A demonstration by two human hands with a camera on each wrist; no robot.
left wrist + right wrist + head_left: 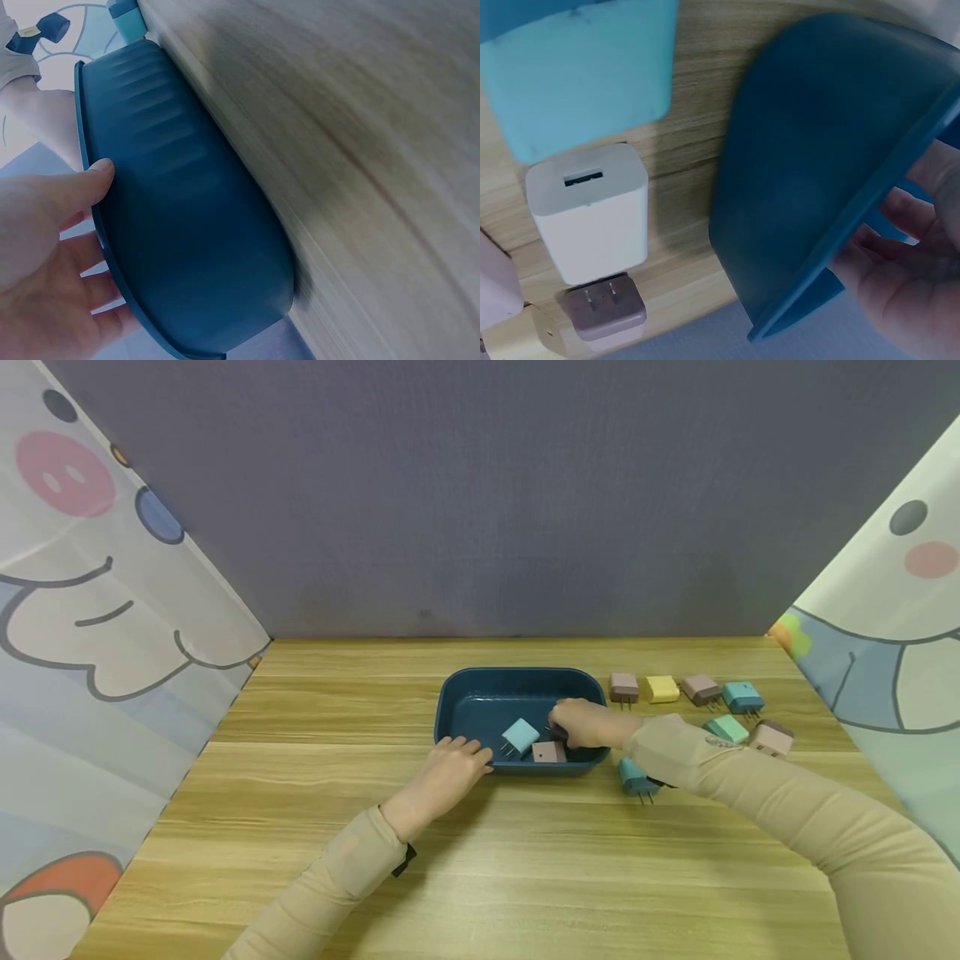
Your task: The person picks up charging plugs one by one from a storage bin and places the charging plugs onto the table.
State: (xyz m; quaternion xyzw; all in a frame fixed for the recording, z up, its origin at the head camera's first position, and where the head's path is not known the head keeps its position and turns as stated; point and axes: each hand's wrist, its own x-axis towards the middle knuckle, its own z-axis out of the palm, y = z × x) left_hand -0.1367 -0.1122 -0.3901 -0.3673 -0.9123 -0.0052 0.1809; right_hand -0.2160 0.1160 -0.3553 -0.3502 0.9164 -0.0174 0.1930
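Observation:
A dark blue plastic bin (480, 675) stands on the wooden table. My left hand (452, 770) holds its near left rim; in the left wrist view the thumb (96, 180) lies outside the wall and the fingers reach over the rim. My right hand (588, 724) is inside the bin at its right end. Its fingers are at a dark plug charger (558, 732) with thin prongs, mostly hidden by the hand. A light blue plug charger (521, 735) and a pinkish one (549, 752) lie in the bin near its front wall.
Right of the bin lie several chargers, among them a yellow one (662, 689), a mint one (726, 728) and a blue one (742, 697). A teal charger (636, 778) sits under the right wrist. A white charger (592, 217) shows beside the bin. A grey partition (487, 527) stands behind.

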